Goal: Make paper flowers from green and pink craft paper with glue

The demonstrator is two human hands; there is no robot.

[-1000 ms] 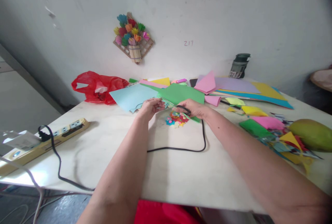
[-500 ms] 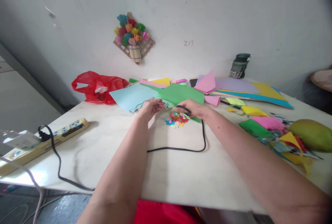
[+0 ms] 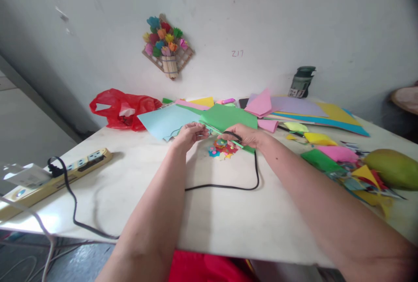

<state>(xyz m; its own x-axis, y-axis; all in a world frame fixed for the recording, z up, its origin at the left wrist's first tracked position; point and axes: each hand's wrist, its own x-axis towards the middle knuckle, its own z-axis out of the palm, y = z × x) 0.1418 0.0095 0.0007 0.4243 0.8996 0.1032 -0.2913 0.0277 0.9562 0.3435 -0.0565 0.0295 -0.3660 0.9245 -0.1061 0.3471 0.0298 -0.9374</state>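
While right hand grips scissors, left hand near, green paper beyond

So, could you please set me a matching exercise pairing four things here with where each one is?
Column one:
1. scissors
2. small paper shapes
3. red plastic bag
4. large green fruit

Column two:
A. left of the light-blue sheet
B. in a small heap on the table
C. beside the colourful scraps, toward the table's right side
D. in the right hand

Right pairs: 1-D, 2-B, 3-A, 4-C.
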